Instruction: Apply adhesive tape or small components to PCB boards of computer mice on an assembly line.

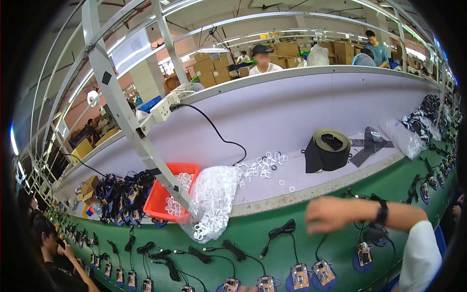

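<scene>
My right hand [327,214], with a black band at its wrist, reaches in from the right over the green belt [272,228]. Its fingers curl downward, and whatever they hold is hidden. Just below it, a black cable runs up toward the fingers from a blue mouse base with a tan circuit board [323,273]. To its right lies another such mouse base [363,257]. Of my left hand [249,289], only blurred fingertips show at the lower edge, near a circuit board [266,283]. A coiled black cable [283,229] with a plug lies left of my right hand.
White rings fill a clear bag [214,199] and a red bin [158,198]; loose rings [265,165] lie beside them. A black roll [328,151] stands on the ledge. A metal post [126,107] rises at left. Co-workers sit at lower left [48,248] and beyond the partition [262,61].
</scene>
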`<state>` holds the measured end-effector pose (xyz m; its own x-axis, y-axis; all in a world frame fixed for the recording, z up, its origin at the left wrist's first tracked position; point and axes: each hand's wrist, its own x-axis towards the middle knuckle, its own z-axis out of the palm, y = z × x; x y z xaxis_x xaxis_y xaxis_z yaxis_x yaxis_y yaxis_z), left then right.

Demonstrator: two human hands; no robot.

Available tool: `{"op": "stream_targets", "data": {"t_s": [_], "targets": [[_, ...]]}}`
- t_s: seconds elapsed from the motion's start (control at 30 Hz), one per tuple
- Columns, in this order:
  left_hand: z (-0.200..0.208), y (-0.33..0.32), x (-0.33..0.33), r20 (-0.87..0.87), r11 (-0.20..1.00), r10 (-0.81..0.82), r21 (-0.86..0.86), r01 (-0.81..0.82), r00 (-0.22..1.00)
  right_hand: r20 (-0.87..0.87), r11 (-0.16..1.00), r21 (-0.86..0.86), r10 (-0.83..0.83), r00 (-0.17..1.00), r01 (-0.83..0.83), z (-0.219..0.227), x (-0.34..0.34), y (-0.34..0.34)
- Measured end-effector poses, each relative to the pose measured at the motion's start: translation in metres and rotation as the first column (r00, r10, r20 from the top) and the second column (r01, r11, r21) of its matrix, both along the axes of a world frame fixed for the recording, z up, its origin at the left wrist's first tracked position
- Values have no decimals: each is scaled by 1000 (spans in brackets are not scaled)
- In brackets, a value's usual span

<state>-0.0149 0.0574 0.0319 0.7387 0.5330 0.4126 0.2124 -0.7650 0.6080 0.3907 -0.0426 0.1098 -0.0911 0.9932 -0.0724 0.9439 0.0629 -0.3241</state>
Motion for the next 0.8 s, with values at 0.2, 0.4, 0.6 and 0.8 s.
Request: {"op": "stream_targets", "data": {"t_s": [0.2,0.4,0.6,0.8], "targets": [[0,-56,50,77,702,-465,-575,420,882,82,905,177,-405,911,387,-83,189,129],[-24,-48,53,-175,825,-563,-70,560,808,110,781,255,-609,786,570,-121,201,174],[-13,-57,57,-138,882,-468,-127,453,873,-166,818,395,-385,908,419,-86,156,135],[-5,-82,74,23,796,-603,-42,604,797,-471,911,320,-85,878,259,-3,-10,-22]]}}
